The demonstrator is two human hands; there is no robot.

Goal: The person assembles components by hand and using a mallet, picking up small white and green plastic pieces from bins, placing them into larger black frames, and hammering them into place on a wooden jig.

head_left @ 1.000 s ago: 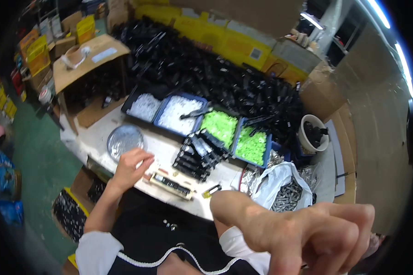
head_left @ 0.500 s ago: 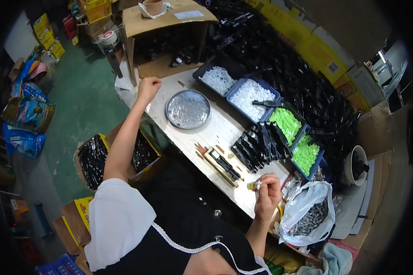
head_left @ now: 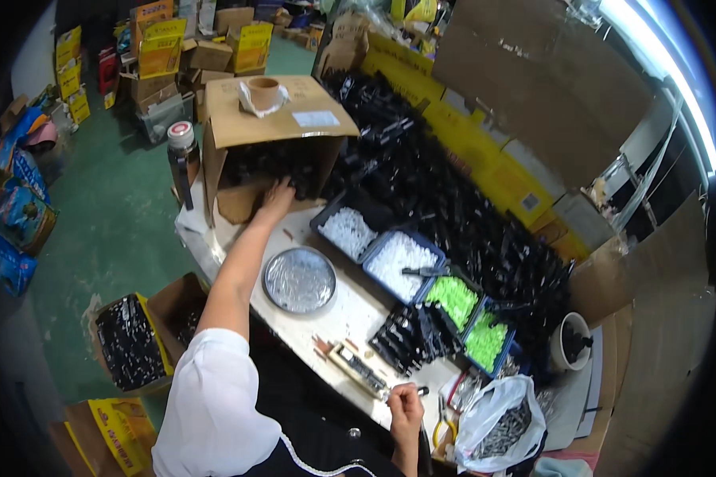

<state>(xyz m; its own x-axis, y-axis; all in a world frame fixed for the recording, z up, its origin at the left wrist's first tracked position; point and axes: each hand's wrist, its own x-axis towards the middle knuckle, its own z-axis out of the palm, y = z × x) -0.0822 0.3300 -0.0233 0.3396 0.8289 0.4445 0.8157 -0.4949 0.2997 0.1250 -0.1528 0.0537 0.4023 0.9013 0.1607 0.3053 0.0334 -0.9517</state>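
Note:
My left hand (head_left: 278,197) reaches to the open front of a cardboard box (head_left: 274,131) holding black plastic parts (head_left: 266,163). Its fingertips are at the parts and partly hidden, so their grip is unclear. At the table's near edge, my right hand (head_left: 406,405) is closed, its fingers pressed together; what they hold does not show. A small dark piece (head_left: 423,390) is beside its fingertips. Close to that hand, a pale block-shaped holder (head_left: 356,370) carries one black part. A row of black parts (head_left: 414,338) lies beyond it.
Blue trays hold white pieces (head_left: 402,262) and green pieces (head_left: 452,300). A round metal tin (head_left: 300,280) sits mid-table. Black parts (head_left: 445,191) are heaped behind. Yellow-handled pliers (head_left: 444,429) and a white bag (head_left: 485,405) of grey pieces lie right. A bottle (head_left: 183,159) stands beside the box.
My left hand has moved from the table's left side into the box opening. The right hand no longer visibly shows the small white piece. The view has shifted, revealing more background.

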